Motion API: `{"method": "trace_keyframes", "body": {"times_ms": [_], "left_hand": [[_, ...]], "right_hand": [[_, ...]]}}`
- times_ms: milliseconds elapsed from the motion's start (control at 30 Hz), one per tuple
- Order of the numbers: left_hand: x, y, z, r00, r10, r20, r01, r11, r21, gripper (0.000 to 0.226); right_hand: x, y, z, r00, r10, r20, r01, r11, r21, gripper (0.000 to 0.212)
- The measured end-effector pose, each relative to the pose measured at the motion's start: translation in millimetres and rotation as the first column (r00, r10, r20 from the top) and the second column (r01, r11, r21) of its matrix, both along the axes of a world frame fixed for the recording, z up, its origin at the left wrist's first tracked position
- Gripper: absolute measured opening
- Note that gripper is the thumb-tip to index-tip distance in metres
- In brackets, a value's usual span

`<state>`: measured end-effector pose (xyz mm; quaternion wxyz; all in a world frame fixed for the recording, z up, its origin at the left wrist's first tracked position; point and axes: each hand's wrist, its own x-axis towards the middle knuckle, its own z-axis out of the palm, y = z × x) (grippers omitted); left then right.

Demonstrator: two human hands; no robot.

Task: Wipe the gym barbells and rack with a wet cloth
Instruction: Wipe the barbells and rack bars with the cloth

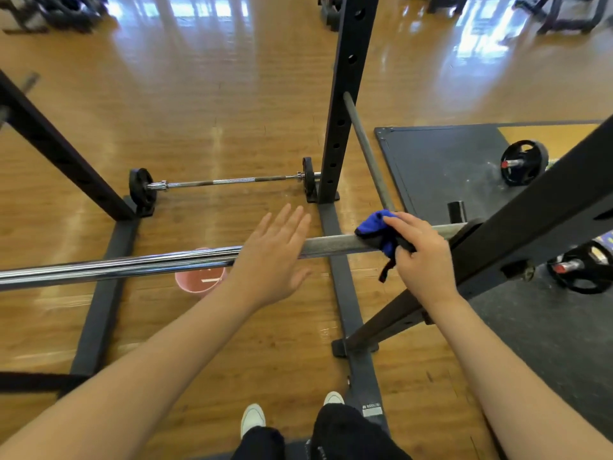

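Risk item: my right hand (421, 257) fingers pinch the blue cloth (376, 232) on the barbell (331, 244), left hand (270, 257) fingers spread wide; unbraced, bar may roll

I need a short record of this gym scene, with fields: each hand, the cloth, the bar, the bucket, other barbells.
right hand: grips the blue cloth against the racked barbell
left hand: open, fingers straight, over the bar; contact unclear
cloth position: near the bar's right end, beside the rack upright
pink bucket: on the wooden floor beneath the bar
other barbells: one loaded barbell lies on the floor behind
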<state>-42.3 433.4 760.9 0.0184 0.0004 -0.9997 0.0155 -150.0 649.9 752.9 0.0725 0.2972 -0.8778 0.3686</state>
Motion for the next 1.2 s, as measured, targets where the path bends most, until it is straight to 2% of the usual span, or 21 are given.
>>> {"method": "trace_keyframes", "body": {"times_ms": [67, 133, 167, 267, 367, 433, 567, 700, 900, 1000, 1067, 1200], "left_hand": [[12, -23, -2, 0.997, 0.070, -0.041, -0.073, 0.993, -0.093, 0.106], [16, -41, -10, 0.986, 0.161, -0.042, -0.164, 0.981, -0.099, 0.115], [16, -45, -14, 0.981, 0.189, -0.032, -0.192, 0.977, -0.098, 0.111], [15, -49, -24, 0.980, 0.160, -0.122, -0.174, 0.977, -0.120, 0.082], [15, -50, -31, 0.979, 0.122, -0.162, -0.146, 0.978, -0.147, 0.074], [14, -52, -34, 0.977, 0.119, -0.176, -0.146, 0.979, -0.146, 0.074], [13, -51, -34, 0.973, 0.135, -0.188, -0.159, 0.980, -0.120, 0.072], [13, -52, -35, 0.971, 0.132, -0.200, -0.157, 0.981, -0.111, 0.064], [14, -51, -32, 0.971, 0.152, -0.186, -0.169, 0.983, -0.078, 0.060], [15, -50, -31, 0.973, 0.148, -0.177, -0.162, 0.984, -0.071, 0.055], [14, -49, -31, 0.974, 0.150, -0.170, -0.164, 0.984, -0.068, 0.053], [15, -48, -30, 0.976, 0.158, -0.152, -0.168, 0.984, -0.059, 0.052]], "right_hand": [[9, -8, -2, 0.999, 0.035, 0.017, -0.036, 0.999, 0.016, 0.050], [22, -30, -6, 0.992, 0.106, -0.071, -0.098, 0.989, 0.108, 0.056], [27, -43, -8, 0.986, 0.141, -0.094, -0.127, 0.982, 0.140, 0.062], [28, -66, -6, 0.950, 0.307, -0.055, -0.294, 0.940, 0.171, 0.067], [8, -53, -4, 0.914, 0.406, -0.014, -0.389, 0.884, 0.259, 0.066], [-1, -35, -4, 0.932, 0.361, 0.021, -0.353, 0.895, 0.271, 0.064], [-7, 8, -8, 0.992, 0.119, -0.032, -0.112, 0.980, 0.166, 0.060], [3, 1, -11, 0.998, 0.064, -0.004, -0.063, 0.985, 0.159, 0.052], [42, -97, -19, 0.912, 0.379, -0.155, -0.342, 0.913, 0.221, 0.045], [33, -90, -17, 0.876, 0.454, -0.162, -0.404, 0.875, 0.267, 0.044], [19, -57, -17, 0.893, 0.419, -0.164, -0.376, 0.895, 0.238, 0.039], [-9, 19, -23, 0.987, 0.060, -0.151, -0.035, 0.986, 0.166, 0.048]]}}
